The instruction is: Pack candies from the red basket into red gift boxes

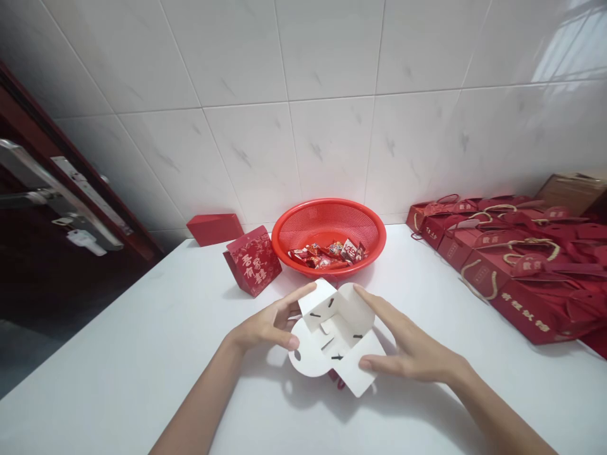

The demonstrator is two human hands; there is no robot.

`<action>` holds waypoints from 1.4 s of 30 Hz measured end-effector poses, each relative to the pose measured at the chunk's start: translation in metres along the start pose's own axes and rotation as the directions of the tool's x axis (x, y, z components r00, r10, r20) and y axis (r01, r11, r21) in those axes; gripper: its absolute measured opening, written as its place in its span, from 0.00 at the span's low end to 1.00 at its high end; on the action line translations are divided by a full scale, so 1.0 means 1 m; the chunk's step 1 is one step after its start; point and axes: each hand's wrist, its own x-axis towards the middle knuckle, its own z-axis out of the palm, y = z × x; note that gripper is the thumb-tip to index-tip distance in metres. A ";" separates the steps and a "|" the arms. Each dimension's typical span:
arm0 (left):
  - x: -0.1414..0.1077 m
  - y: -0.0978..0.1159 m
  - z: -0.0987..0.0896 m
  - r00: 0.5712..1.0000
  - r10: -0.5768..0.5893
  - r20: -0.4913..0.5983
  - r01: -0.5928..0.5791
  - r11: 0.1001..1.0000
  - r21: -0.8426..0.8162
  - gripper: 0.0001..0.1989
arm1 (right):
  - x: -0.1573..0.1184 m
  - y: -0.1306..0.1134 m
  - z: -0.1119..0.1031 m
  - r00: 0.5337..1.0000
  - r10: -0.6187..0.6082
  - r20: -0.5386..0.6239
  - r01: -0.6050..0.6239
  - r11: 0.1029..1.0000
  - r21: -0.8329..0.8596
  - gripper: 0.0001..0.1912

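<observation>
In the middle of the white table, a paper gift box (336, 328) has its flaps spread outward, showing a white inside with dark cord ends. My left hand (268, 325) grips its left side, with the thumb on the rounded flap with a hole. Across from it, my right hand (410, 347) holds the right flaps between thumb and fingers. Just behind the box is a red plastic basket (279, 237) with several wrapped candies (327, 256) in it. The box's outer walls are mostly hidden, though a bit of red shows below.
A red box with gold characters (256, 262) stands left of the basket, and a plain red box (215, 229) sits behind it. Several red gift boxes with rope handles (512, 253) crowd the right side. A tiled wall (332, 139) closes off the back; a dark door (47, 253) is at left.
</observation>
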 end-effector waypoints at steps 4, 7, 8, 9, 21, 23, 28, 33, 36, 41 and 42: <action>0.001 -0.003 -0.001 0.997 -0.074 -0.003 0.074 0.997 0.018 0.61 | 0.002 0.005 -0.008 0.988 0.131 0.082 -0.138 0.986 0.093 0.57; 0.003 -0.005 0.002 0.993 -0.118 -0.019 0.118 0.993 0.021 0.63 | 0.006 0.000 -0.010 0.981 0.154 0.121 -0.172 0.972 0.160 0.55; 0.004 -0.005 0.003 0.992 -0.128 -0.024 0.128 0.992 0.020 0.63 | 0.008 -0.002 -0.011 0.982 0.135 0.133 -0.159 0.969 0.190 0.53; 0.005 -0.006 0.005 0.990 -0.136 -0.031 0.137 0.990 0.016 0.63 | 0.010 -0.006 -0.011 0.984 0.105 0.143 -0.135 0.965 0.224 0.51; 0.023 -0.019 0.010 0.955 0.077 -0.285 -0.051 0.994 0.098 0.39 | 0.023 0.007 0.019 0.993 -0.032 -0.116 0.061 0.966 0.251 0.41; 0.024 -0.017 0.011 0.958 0.101 -0.268 -0.072 0.991 0.117 0.34 | 0.021 0.015 0.023 0.991 0.009 -0.133 0.019 0.978 0.209 0.45; 0.019 -0.010 0.011 0.959 0.134 -0.249 -0.109 0.988 0.110 0.36 | 0.015 0.025 0.019 0.981 0.069 -0.182 -0.046 0.991 0.129 0.55; 0.017 -0.010 0.008 0.968 0.143 -0.208 -0.130 0.989 0.076 0.40 | 0.013 0.019 0.014 0.962 0.034 -0.272 0.012 0.986 0.167 0.48; 0.014 -0.007 0.002 0.958 0.164 -0.234 -0.138 0.983 0.123 0.37 | 0.014 0.016 0.013 0.932 0.072 -0.354 0.018 0.970 0.244 0.40; 0.014 0.023 -0.016 0.737 0.374 -0.563 -0.081 0.876 0.476 0.20 | 0.020 0.025 0.017 0.760 0.317 -0.567 -0.058 0.902 0.427 0.27; 0.017 0.032 -0.019 0.684 0.413 -0.602 -0.060 0.854 0.518 0.18 | 0.022 0.029 0.020 0.723 0.380 -0.577 -0.085 0.878 0.471 0.25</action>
